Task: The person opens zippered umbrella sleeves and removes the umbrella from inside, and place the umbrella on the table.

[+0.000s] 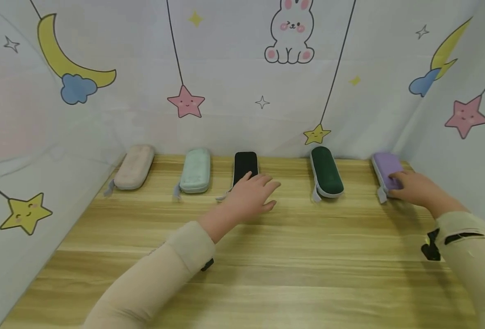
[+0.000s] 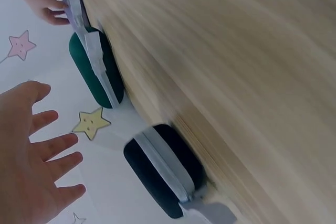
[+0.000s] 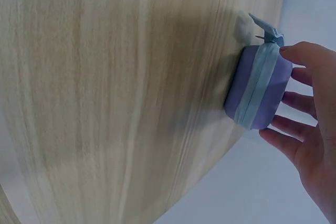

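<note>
At the far right of the wooden table, my right hand (image 1: 415, 187) has its thumb and fingers spread round a purple zippered case (image 1: 384, 167). The right wrist view shows the thumb by the case's pale zipper (image 3: 260, 82) and the fingertips along its upper side. My left hand (image 1: 250, 194) hovers over the table with fingers loosely extended, holding nothing. From the head it covers the near part of a black zippered case (image 1: 245, 163). The left wrist view shows that hand (image 2: 31, 156) apart from the black case (image 2: 163, 169).
A dark green zippered case (image 1: 326, 170) lies between the hands. To the left lie a mint case (image 1: 196, 169) and a beige case (image 1: 135, 167). All stand in a row along the back edge of the table (image 1: 292, 274), before a patterned white cloth (image 1: 234, 59).
</note>
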The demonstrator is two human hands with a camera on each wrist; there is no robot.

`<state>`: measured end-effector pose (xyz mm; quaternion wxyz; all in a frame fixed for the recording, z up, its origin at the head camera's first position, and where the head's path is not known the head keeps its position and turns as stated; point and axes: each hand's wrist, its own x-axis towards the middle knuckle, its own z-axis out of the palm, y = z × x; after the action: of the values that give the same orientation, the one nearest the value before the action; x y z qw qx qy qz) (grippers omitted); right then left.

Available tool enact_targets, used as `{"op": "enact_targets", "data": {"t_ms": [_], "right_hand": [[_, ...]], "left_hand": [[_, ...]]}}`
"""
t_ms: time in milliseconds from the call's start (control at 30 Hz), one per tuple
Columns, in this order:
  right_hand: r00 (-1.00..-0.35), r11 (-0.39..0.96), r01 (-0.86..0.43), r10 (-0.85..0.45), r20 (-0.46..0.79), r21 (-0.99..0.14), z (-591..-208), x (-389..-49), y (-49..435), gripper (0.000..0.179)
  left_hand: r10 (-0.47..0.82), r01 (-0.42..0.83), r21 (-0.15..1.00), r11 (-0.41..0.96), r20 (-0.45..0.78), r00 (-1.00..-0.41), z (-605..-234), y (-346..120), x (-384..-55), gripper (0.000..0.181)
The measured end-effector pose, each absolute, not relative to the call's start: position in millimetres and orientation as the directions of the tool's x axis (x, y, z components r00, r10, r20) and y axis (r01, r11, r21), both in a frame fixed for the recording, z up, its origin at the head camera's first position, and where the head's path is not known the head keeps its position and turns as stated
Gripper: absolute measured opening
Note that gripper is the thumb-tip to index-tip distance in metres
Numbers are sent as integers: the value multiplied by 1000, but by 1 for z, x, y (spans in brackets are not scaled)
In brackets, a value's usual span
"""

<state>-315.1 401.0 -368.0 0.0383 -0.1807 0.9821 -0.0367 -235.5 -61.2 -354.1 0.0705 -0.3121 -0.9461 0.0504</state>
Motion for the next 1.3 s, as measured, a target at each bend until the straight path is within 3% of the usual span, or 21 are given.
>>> {"op": "enact_targets", "data": {"t_ms": [300, 567, 767, 900, 1133, 1300], "right_hand": [[-903, 912, -394, -407, -140, -109, -352, -314, 388, 40], [-825, 842, -533, -540, -165, -89, -346, -317, 386, 60], [-802, 817, -566, -577, -159, -112, -349, -315, 383, 68], [-794, 813, -576, -581, -181, -81, -348, -312, 377, 66], [-731, 718, -682, -660, -174, 141, -346, -305, 360, 65], [-736, 737, -669, -641, -216, 94, -339, -300, 350, 70]], "left_hand": [[644, 630, -150, 762, 65, -762, -358, -36, -228, 48], [658, 648, -151, 746, 21, -753, -362, -31, -225, 51], [663, 659, -146, 738, -27, -748, -364, -29, -224, 54], [667, 665, -151, 731, -46, -744, -366, -27, -223, 55], [682, 677, -178, 714, -43, -730, -368, -26, -219, 55], [700, 689, -182, 701, -8, -714, -369, -23, -218, 53]]}}
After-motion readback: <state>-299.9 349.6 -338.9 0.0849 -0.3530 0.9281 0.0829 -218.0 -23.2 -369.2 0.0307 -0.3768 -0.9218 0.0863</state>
